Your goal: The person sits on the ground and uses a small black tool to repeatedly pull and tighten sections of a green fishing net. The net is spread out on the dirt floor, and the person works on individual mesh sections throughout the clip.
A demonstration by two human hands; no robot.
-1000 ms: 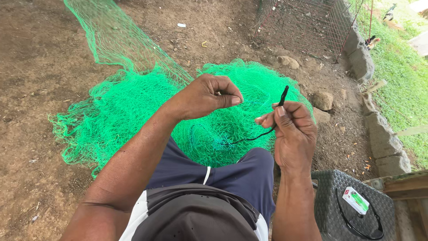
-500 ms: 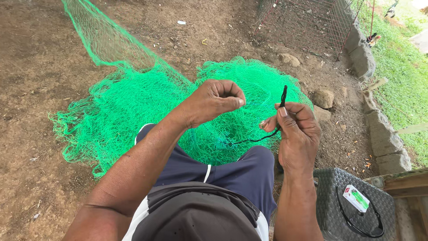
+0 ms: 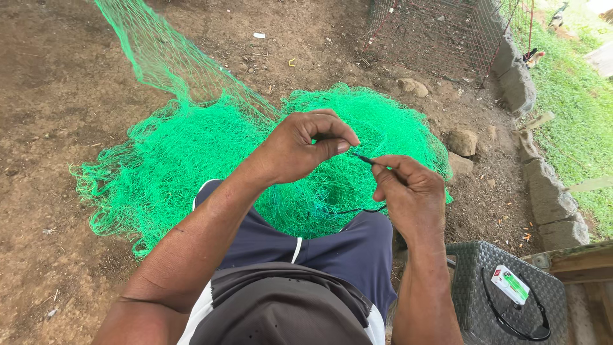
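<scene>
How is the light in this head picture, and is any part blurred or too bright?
Head view: soft, even daylight with no hard shadows; the green net and both hands, left hand and right hand, are sharp; the grass at the right edge is brighter, slightly washed out; the thin black needle between the fingers is small, hard to make out.

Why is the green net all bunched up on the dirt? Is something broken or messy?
Nothing looks broken. The green net lies in a loose heap on the bare dirt, one strip stretching away. The left hand and right hand pinch a thin dark tool over it. Any tear is too small to see.
</scene>
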